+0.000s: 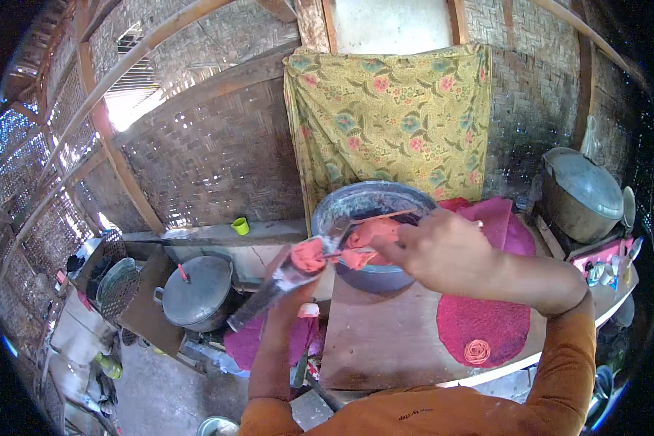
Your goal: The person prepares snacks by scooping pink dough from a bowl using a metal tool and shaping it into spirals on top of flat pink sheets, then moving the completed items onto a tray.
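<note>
My left hand [292,292] is wrapped round a long transparent tube [263,304], tilted with its open upper end toward the basin. Pink dough [308,256] fills that end. Over the rim of the large dark basin [374,282], my right hand [447,247] is closed on a thin utensil, blurred and mostly hidden, with a lump of pink dough at it. More pink dough [378,229] shows in the basin. To the right, a coiled rosette of pink dough strands [477,352] lies on a round magenta mat [472,320] on the wooden table [385,349].
Left of the table stands a lidded metal pot [196,294], and a purple mat [243,349] lies beside it. A small yellow cup [240,226] sits on the ledge. Another large pot [585,196] and a pink tray [585,265] with small items are at right. A floral cloth [392,116] hangs behind.
</note>
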Action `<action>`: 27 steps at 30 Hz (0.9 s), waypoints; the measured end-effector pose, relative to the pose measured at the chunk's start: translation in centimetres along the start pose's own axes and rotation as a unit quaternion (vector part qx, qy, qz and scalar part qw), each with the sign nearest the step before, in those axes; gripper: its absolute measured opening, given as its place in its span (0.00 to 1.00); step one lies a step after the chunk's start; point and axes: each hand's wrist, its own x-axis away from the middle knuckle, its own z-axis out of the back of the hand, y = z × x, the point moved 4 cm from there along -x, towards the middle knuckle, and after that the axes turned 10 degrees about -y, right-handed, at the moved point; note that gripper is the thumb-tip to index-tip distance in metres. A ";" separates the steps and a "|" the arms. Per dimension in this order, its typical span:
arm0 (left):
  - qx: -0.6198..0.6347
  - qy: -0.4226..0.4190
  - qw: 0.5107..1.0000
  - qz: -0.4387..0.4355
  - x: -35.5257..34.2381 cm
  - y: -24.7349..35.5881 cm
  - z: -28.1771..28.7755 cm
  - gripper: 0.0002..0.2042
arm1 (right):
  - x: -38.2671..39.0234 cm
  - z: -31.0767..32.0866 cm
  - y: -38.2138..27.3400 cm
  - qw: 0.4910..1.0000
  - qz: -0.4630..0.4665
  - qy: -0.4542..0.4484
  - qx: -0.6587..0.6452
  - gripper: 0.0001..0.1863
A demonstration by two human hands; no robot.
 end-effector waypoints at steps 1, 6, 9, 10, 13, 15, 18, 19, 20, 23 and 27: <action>-0.034 -0.019 0.999 -0.014 -0.5 2.4 -0.1 0.19 | -0.6 -0.4 -0.4 1.000 0.001 -0.013 0.021 0.11; -0.151 -0.175 0.969 0.082 -0.2 6.7 -0.7 0.23 | -0.7 -2.7 -3.7 0.989 0.106 -0.033 0.093 0.20; -0.164 -0.135 0.977 -0.034 2.6 -1.3 0.5 0.20 | 0.8 -2.9 -3.7 0.993 0.093 -0.018 0.075 0.21; -0.116 -0.103 0.988 0.028 2.2 -1.9 0.8 0.17 | 1.8 -1.8 -2.0 0.999 0.038 -0.023 0.024 0.22; -0.254 -0.019 0.965 -0.068 1.9 -1.9 2.0 0.13 | 1.5 -2.1 -0.4 0.988 -0.083 0.059 -0.115 0.26; -0.247 -0.039 0.965 -0.078 1.0 0.2 0.0 0.12 | 0.2 -4.8 -1.1 0.914 -0.174 0.176 -0.320 0.27; -0.140 -0.035 0.989 0.044 -1.0 2.9 -1.2 0.13 | -2.7 -10.9 -5.3 0.886 -0.238 0.152 -0.369 0.27; -0.166 -0.039 0.985 0.020 -0.2 0.5 -0.8 0.14 | -2.2 -11.3 -6.6 0.886 -0.236 0.160 -0.365 0.27; -0.185 -0.042 0.982 -0.005 0.5 -2.2 -1.1 0.15 | -1.4 -12.4 -7.8 0.864 -0.218 0.130 -0.435 0.27; -0.071 -0.008 0.995 0.069 2.8 -7.0 1.8 0.16 | 0.1 -13.5 -7.4 0.821 -0.114 0.147 -0.540 0.29; -0.118 0.017 0.992 0.042 0.9 -2.1 1.6 0.15 | -0.7 -14.1 -3.6 0.783 -0.205 -0.034 -0.586 0.29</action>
